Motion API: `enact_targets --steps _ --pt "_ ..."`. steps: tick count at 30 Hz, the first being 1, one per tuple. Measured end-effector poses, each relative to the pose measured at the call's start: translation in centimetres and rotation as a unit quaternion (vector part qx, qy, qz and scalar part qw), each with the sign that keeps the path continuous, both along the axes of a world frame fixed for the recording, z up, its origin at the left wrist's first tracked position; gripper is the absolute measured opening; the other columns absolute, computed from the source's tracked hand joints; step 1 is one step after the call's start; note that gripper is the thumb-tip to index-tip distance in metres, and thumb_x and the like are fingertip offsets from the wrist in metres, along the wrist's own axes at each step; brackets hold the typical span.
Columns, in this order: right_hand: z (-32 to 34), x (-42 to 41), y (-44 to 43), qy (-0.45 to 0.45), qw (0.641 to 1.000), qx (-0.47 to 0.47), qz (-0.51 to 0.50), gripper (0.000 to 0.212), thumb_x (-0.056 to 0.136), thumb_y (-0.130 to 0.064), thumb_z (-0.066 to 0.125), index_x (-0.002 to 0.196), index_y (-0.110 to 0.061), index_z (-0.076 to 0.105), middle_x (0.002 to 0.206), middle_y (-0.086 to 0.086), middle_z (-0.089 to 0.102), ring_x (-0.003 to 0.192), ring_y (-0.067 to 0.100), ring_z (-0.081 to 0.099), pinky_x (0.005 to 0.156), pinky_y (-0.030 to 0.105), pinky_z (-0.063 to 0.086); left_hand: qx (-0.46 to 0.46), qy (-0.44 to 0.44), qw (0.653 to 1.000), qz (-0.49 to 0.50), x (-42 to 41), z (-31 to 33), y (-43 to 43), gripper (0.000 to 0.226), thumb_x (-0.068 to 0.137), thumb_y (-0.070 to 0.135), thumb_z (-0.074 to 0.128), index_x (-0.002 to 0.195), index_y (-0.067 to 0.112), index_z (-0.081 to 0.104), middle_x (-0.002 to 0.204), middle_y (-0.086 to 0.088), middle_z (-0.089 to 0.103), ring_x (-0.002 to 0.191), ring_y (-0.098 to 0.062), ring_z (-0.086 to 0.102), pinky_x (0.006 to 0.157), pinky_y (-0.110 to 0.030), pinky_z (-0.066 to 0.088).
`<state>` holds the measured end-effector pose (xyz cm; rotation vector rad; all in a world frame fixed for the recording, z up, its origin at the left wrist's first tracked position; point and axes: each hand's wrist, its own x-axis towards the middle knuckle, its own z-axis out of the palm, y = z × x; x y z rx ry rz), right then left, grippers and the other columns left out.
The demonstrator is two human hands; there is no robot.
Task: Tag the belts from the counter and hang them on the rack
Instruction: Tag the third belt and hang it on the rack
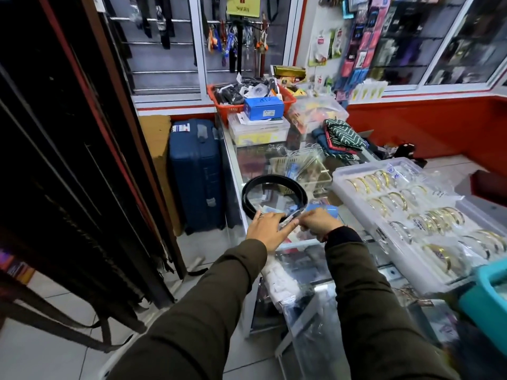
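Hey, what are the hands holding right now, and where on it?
Both hands meet at the near end of the coiled black belt on the glass counter. The left hand rests flat there; the right hand pinches something small, too blurred to identify.

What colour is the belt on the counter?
Black belt, coiled on the glass counter; seen in the head view.

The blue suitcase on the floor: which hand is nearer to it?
The left hand. It lies at the counter edge just right of the blue suitcase; the right hand is farther right, over the glass.
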<state>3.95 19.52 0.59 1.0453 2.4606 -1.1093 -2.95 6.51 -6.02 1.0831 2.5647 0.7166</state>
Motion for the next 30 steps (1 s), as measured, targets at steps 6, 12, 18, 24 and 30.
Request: enact_targets --steps 6,12,18,24,30 --pt "-3.1 -0.8 -0.4 0.059 0.953 0.293 0.053 0.046 0.085 -0.022 0.065 0.13 -0.025 0.055 0.131 0.012 0.054 0.125 0.036 0.05 0.1 0.048 0.045 0.005 0.037 0.999 0.03 -1.0 0.3 -0.4 0.036 0.095 0.022 0.061 0.131 0.022 0.064 0.127 -0.007 0.071 0.121 -0.031 0.061 0.104 -0.039 0.047" --pt "-4.7 -1.6 -1.4 0.041 0.93 0.314 0.188 0.024 0.087 -0.038 0.067 0.11 -0.032 0.072 0.135 -0.003 0.06 0.139 0.028 0.038 0.117 0.058 0.007 0.001 0.058 0.998 0.035 -1.5 0.7 -2.4 0.035 0.092 0.011 0.058 0.124 0.021 0.068 0.121 -0.011 0.072 0.115 -0.035 0.063 0.096 -0.042 0.052" --pt "-2.5 -1.7 -5.3 0.194 0.955 0.131 0.183 0.011 0.082 -0.027 0.077 0.084 -0.017 0.077 0.07 0.002 0.068 0.072 0.02 0.063 0.078 0.037 0.052 0.09 0.103 0.988 0.074 -1.8 1.3 -7.3 0.027 0.09 0.01 0.063 0.116 0.015 0.067 0.129 -0.005 0.056 0.12 -0.029 0.054 0.108 -0.046 0.044" --pt "1.9 -2.6 -10.6 0.344 0.927 -0.046 0.146 0.011 0.081 -0.007 0.077 0.082 -0.016 0.072 0.069 -0.004 0.068 0.061 -0.002 0.06 0.067 0.017 0.056 0.316 0.024 0.92 0.232 -1.4 4.9 -12.2 0.06 0.095 0.011 0.065 0.148 0.019 0.041 0.144 -0.007 0.042 0.124 -0.017 0.047 0.107 -0.026 0.039" --pt "4.2 -3.9 -14.7 0.408 0.892 -0.165 0.108 0.035 0.073 -0.014 0.084 0.106 -0.003 0.076 0.094 0.009 0.079 0.088 0.014 0.073 0.092 0.041 0.059 0.469 -0.147 0.813 0.313 -1.1 9.2 -16.2 0.023 0.092 0.017 0.072 0.114 0.011 0.066 0.108 -0.011 0.07 0.08 -0.014 0.068 0.059 -0.019 0.06"
